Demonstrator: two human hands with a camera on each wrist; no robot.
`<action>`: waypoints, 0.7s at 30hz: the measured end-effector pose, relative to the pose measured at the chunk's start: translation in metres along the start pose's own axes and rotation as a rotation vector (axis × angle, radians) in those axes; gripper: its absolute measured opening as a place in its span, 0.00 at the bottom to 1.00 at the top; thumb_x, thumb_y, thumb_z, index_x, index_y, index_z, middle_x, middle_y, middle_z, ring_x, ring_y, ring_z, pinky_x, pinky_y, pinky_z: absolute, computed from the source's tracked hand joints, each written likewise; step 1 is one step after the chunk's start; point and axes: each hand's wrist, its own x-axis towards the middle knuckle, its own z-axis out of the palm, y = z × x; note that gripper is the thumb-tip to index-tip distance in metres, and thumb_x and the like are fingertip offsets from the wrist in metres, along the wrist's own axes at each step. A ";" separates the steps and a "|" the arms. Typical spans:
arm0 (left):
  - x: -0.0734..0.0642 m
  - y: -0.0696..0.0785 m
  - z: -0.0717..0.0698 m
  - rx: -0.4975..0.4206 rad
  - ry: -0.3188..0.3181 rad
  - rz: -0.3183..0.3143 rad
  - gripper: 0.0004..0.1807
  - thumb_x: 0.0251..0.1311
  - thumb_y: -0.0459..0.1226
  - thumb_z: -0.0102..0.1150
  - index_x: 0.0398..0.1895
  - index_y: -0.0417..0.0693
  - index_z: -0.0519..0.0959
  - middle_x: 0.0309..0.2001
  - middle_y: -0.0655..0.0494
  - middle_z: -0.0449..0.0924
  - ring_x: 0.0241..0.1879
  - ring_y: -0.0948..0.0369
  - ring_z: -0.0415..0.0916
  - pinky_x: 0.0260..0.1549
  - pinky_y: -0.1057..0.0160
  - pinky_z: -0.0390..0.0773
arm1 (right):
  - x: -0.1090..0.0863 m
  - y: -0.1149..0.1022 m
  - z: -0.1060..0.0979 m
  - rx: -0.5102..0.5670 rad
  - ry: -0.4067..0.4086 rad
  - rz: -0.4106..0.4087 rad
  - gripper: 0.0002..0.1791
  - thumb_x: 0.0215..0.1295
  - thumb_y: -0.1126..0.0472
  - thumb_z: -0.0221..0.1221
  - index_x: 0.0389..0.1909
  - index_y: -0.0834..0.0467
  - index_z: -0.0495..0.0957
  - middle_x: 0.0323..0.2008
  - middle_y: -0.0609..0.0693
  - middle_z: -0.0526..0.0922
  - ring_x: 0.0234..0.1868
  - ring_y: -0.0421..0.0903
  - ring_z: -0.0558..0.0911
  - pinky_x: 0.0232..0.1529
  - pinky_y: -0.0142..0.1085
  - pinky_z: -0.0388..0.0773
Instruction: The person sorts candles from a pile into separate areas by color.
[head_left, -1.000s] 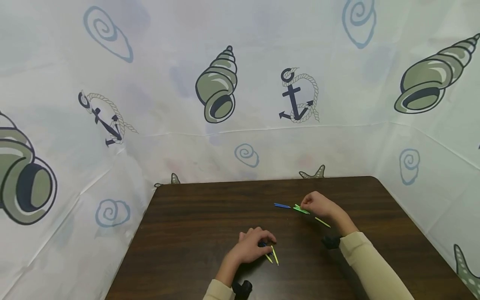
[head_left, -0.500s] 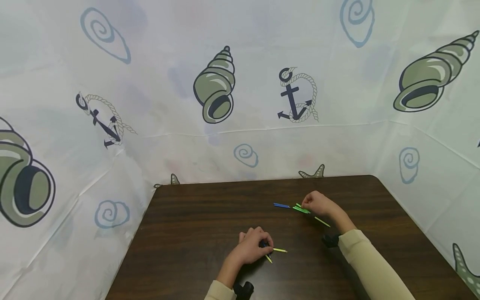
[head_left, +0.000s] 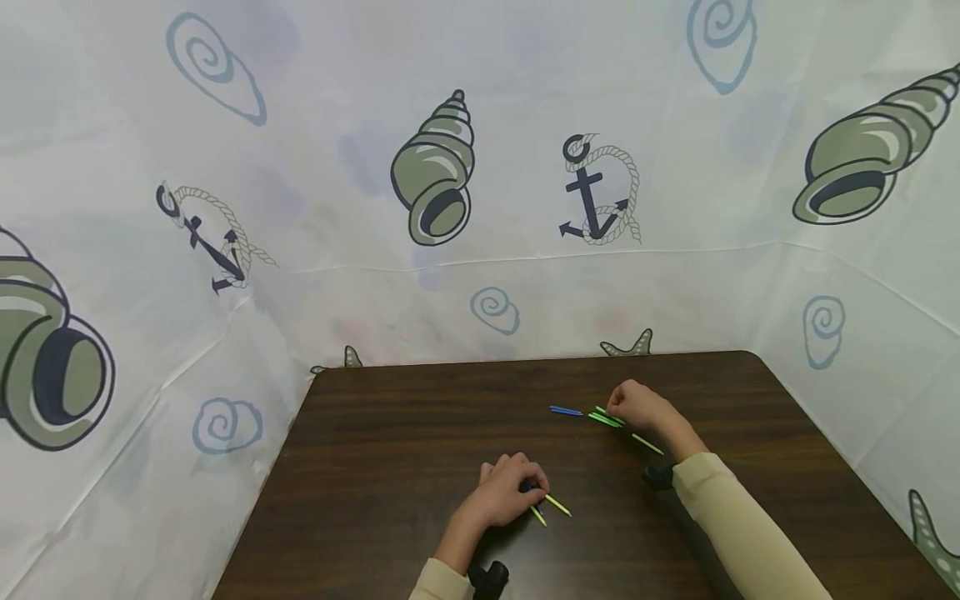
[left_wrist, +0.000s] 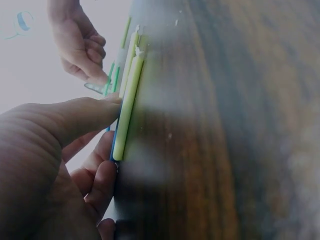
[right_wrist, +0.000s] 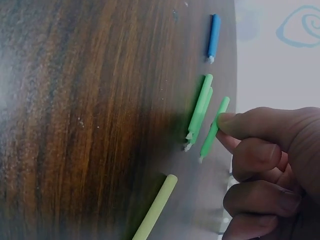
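Observation:
My right hand (head_left: 639,405) pinches a thin green candle (right_wrist: 207,142) between thumb and forefinger, just above the table. Two more green candles (right_wrist: 199,110) lie side by side close to it. My left hand (head_left: 501,493) is low over the table nearer me; its thumb and forefinger pinch a yellow candle (head_left: 558,505) whose wick end points right and toward me. A second yellow candle (left_wrist: 129,105) lies beside it in the left wrist view, with a dark blue candle (left_wrist: 114,145) partly hidden behind it. The left fingertips hide part of this group.
Blue candles (head_left: 566,411) lie left of the green ones on the brown wooden table (head_left: 390,467). One yellow candle (head_left: 648,444) lies near the right wrist. A white cloth (head_left: 337,308) printed with shells and anchors hangs around the table.
The yellow candle at the left fingertips has swung from pointing toward me to pointing right, then partly back. The right hand has barely moved.

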 end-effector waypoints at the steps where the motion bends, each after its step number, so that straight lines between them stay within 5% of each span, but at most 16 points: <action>1: 0.000 -0.001 0.000 -0.001 -0.002 -0.004 0.06 0.72 0.47 0.67 0.36 0.73 0.84 0.40 0.75 0.72 0.43 0.67 0.62 0.45 0.55 0.53 | 0.000 0.000 0.001 0.001 0.001 0.007 0.10 0.75 0.64 0.58 0.40 0.64 0.87 0.35 0.54 0.85 0.28 0.45 0.74 0.33 0.39 0.72; 9: 0.000 -0.003 0.001 0.009 0.000 -0.010 0.04 0.72 0.47 0.68 0.37 0.72 0.85 0.41 0.75 0.73 0.44 0.68 0.63 0.45 0.56 0.53 | 0.006 0.005 0.006 0.009 -0.001 0.037 0.09 0.72 0.64 0.59 0.37 0.61 0.87 0.29 0.50 0.82 0.26 0.43 0.73 0.31 0.38 0.70; 21: 0.002 -0.008 0.003 0.007 -0.002 0.006 0.05 0.73 0.47 0.67 0.37 0.73 0.84 0.41 0.75 0.73 0.43 0.69 0.63 0.45 0.56 0.53 | 0.005 0.003 0.005 0.011 -0.002 0.059 0.10 0.75 0.63 0.59 0.40 0.63 0.88 0.32 0.51 0.85 0.29 0.45 0.75 0.31 0.39 0.72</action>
